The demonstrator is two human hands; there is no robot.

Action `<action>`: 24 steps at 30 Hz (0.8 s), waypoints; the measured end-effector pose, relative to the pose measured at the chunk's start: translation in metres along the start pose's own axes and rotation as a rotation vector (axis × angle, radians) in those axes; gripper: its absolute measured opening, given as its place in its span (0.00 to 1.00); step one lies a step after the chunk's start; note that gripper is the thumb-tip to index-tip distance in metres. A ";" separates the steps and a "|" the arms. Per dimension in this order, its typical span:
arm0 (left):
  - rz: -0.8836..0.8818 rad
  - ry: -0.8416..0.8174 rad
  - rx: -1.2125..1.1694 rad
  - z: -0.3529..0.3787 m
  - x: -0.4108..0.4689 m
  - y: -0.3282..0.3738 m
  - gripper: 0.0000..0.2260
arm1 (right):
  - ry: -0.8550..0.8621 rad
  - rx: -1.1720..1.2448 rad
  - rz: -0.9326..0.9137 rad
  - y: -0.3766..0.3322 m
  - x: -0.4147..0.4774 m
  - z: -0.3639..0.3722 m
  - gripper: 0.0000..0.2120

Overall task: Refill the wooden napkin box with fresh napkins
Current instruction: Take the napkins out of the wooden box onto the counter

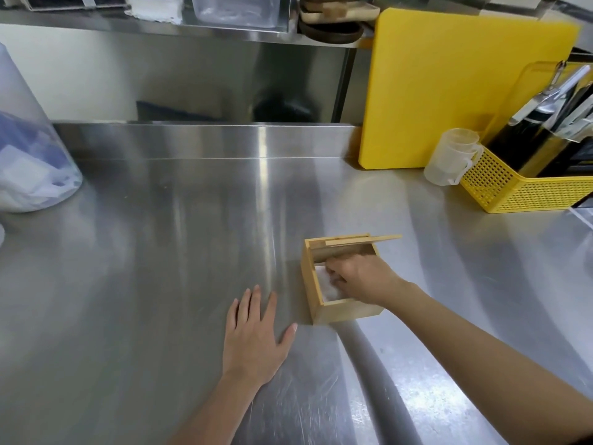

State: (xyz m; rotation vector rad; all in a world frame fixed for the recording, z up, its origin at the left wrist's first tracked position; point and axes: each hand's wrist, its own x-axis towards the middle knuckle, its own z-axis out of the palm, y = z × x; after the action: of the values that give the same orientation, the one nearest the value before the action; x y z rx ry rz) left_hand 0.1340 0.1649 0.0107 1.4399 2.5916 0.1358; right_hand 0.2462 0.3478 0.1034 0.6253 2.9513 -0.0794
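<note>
The wooden napkin box [313, 284] stands on the steel counter, right of centre, with its flat lid [362, 239] pushed back over the far rim. My right hand [359, 277] reaches down inside the box, its fingers curled onto the white napkins [329, 289] lying at the bottom; most of that paper is hidden under the hand. My left hand [253, 332] lies flat on the counter just left of the box, fingers spread and holding nothing, thumb close to the box's near corner.
A clear plastic bag [32, 175] with white and blue contents sits at the far left. At the back right lean a yellow cutting board [449, 91], a plastic measuring jug [452, 159] and a yellow mesh basket [519, 191] of utensils. A shelf runs overhead.
</note>
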 end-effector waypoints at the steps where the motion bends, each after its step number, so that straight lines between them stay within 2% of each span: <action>1: 0.005 0.006 0.001 0.000 0.000 0.000 0.29 | -0.163 0.091 0.086 0.001 0.002 -0.003 0.10; 2: 0.007 0.011 0.002 0.001 0.000 0.000 0.29 | -0.299 0.155 0.145 0.003 0.006 -0.004 0.13; 4: 0.009 0.030 0.009 0.003 0.001 -0.001 0.29 | -0.430 0.182 0.165 0.001 0.013 -0.004 0.17; 8: 0.003 0.036 0.006 0.004 0.002 -0.001 0.29 | -0.478 0.161 0.136 -0.007 0.023 0.005 0.14; 14: 0.018 0.018 0.008 0.002 0.001 -0.001 0.28 | -0.503 0.147 0.148 -0.005 0.022 0.002 0.14; 17: 0.008 0.036 -0.037 -0.001 0.000 -0.001 0.30 | -0.501 0.154 0.180 -0.009 0.015 -0.011 0.23; 20: 0.032 0.039 -0.017 -0.003 -0.006 0.000 0.34 | -0.458 0.140 0.183 -0.013 0.000 -0.031 0.24; 24: -0.036 -0.011 -0.239 -0.030 0.005 -0.003 0.30 | -0.388 0.239 0.118 -0.027 -0.011 -0.066 0.24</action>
State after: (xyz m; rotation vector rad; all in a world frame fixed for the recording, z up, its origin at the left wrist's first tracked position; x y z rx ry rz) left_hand 0.1232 0.1677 0.0390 1.3052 2.4901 0.4157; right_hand 0.2376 0.3235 0.1707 0.7185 2.5438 -0.4891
